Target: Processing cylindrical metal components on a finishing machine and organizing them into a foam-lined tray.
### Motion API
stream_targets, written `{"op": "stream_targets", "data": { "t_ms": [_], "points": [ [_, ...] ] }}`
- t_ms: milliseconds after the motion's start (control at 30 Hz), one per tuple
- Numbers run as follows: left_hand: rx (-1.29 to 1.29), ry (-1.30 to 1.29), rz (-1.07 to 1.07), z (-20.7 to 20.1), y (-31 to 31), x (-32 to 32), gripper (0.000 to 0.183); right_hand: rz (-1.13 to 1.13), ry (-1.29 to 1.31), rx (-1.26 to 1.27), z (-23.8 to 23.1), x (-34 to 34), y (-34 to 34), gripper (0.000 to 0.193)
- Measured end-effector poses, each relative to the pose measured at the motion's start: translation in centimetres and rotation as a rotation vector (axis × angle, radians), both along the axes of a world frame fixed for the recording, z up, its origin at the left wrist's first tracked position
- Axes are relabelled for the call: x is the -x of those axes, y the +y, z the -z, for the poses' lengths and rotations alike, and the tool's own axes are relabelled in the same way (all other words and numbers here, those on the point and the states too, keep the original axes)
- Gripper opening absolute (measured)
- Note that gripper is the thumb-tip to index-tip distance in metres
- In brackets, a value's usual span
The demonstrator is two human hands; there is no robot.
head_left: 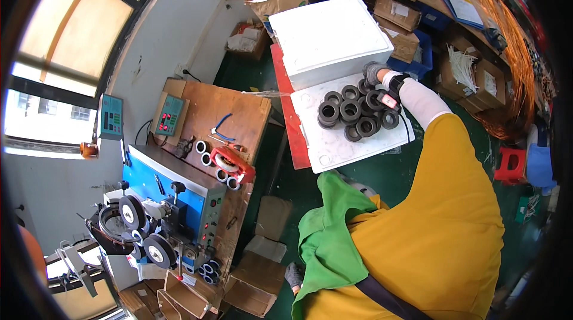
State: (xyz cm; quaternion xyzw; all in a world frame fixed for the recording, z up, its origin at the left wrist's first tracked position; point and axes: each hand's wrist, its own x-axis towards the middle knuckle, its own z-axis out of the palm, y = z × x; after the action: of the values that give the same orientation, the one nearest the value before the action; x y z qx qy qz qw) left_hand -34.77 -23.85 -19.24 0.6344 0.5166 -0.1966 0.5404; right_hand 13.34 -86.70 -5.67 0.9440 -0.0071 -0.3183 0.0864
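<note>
My right hand (372, 73), in a grey glove, is at the far right edge of a pile of black rings (350, 110). Its fingers look curled, and what they may hold is hidden. The thick, hollow rings sit heaped on a white foam lid (322, 147). A strap with a small pale-and-red device (389, 100) and a dark cable is at my right wrist. Low beside the green apron (331, 224), my left hand (293, 274) shows as a bit of grey glove; its fingers cannot be made out.
A closed white foam box (331, 39) stands behind the lid, with a red board (289, 111) alongside. On the left, a wooden bench (233, 111) carries a blue machine (191, 192) with black wheels, a red tape dispenser (234, 165) and pale rings. Cardboard boxes (256, 278) lie below.
</note>
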Motion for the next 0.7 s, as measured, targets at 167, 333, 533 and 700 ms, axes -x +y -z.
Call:
{"op": "stream_targets", "data": {
  "t_ms": [167,333,533,700],
  "points": [
    [0.021,-0.023,-0.025,-7.1,-5.3,-6.6,0.021,0.272,-0.326,-0.16,-3.0,1.2,-1.2,0.034],
    [-0.009,0.01,-0.013,-5.3,-4.6,-6.1,0.024,0.152,-0.374,-0.278,-8.9,5.2,1.5,0.032],
    [-0.621,-0.258,1.183,8.4,4.0,1.6,0.024,0.147,-0.271,-0.29,-9.7,7.9,5.7,0.034],
    [-0.383,-0.14,0.885,6.6,3.1,-1.5,0.021,0.233,-0.361,-0.557,-7.7,9.2,2.9,0.033]
  ]
}}
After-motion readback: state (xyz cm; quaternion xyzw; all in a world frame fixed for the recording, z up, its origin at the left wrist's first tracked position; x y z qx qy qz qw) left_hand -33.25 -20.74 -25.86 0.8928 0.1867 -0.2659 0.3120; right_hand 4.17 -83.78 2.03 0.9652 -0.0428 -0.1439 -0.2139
